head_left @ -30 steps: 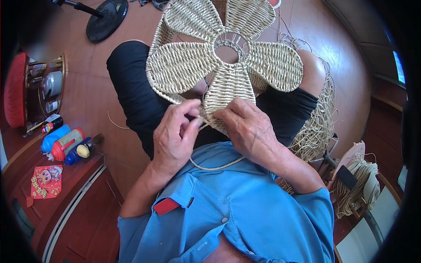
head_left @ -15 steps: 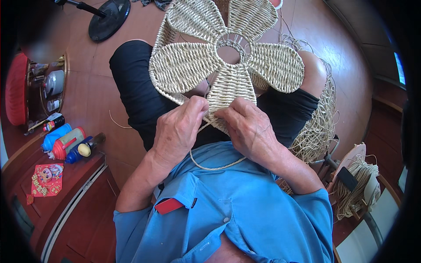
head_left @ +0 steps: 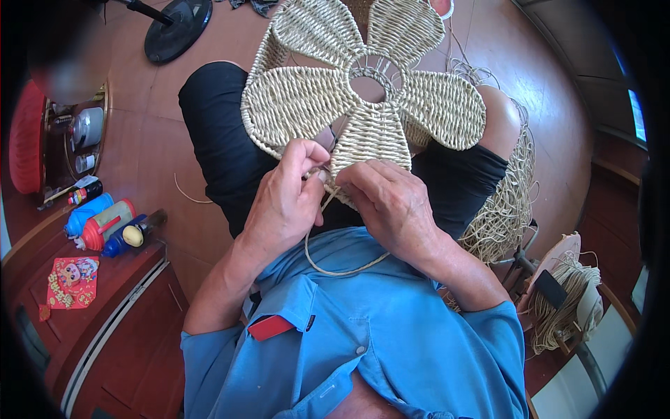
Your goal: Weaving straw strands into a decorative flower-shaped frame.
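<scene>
A pale straw-coloured woven piece (head_left: 293, 101), shaped like a five-petal flower with a ring in the middle and a frame behind, rests across my lap in black trousers. My left hand (head_left: 289, 192) is at the bottom petal's left corner, thumb and index fingertip pinched at the cord and weave there. My right hand (head_left: 394, 206) is beside it, fingers curled onto that petal's lower edge and partly hiding it. A loose cord (head_left: 319, 267) loops down from between my hands over my blue shirt.
Tangled cord (head_left: 495, 209) lies right of my knee, near a wound hank (head_left: 565, 307) with a dark flat object. At left are bottles (head_left: 105, 227), a red paper item (head_left: 73, 283) on wood and a red-cushioned stool (head_left: 28, 140). A black round base (head_left: 178, 35) stands top left.
The woven piece has shifted slightly right. My left hand has moved a little up and right, its index finger now raised and bent over. My right hand has turned slightly, its fingers lower over the edge.
</scene>
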Motion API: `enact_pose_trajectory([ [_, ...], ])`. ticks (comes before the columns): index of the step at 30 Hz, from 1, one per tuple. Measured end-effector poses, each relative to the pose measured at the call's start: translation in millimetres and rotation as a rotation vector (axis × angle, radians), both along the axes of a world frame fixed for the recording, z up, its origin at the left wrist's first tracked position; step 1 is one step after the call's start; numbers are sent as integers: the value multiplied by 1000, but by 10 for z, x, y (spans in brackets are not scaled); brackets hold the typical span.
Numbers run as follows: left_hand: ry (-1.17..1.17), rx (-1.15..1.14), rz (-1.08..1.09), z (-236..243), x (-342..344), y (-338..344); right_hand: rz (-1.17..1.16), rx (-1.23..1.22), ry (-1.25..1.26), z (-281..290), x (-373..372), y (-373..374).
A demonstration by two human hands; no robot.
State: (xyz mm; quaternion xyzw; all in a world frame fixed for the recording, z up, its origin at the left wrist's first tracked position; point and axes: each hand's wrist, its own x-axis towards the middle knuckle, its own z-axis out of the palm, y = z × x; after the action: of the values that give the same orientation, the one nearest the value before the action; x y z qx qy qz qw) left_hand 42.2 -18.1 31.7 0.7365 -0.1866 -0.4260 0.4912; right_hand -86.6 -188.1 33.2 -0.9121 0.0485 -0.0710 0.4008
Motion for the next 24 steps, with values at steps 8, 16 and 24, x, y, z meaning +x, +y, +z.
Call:
enact_pose_trajectory([
  [8,95,103,-126,94,119,-77,-95,122,19,-62,-1,31],
  [16,-624,-48,-132,6,-120,-28,-104,173,86,-6,-58,13],
  [24,-917,248,225,105,353,783,-54,122,101,58,-116,-52],
])
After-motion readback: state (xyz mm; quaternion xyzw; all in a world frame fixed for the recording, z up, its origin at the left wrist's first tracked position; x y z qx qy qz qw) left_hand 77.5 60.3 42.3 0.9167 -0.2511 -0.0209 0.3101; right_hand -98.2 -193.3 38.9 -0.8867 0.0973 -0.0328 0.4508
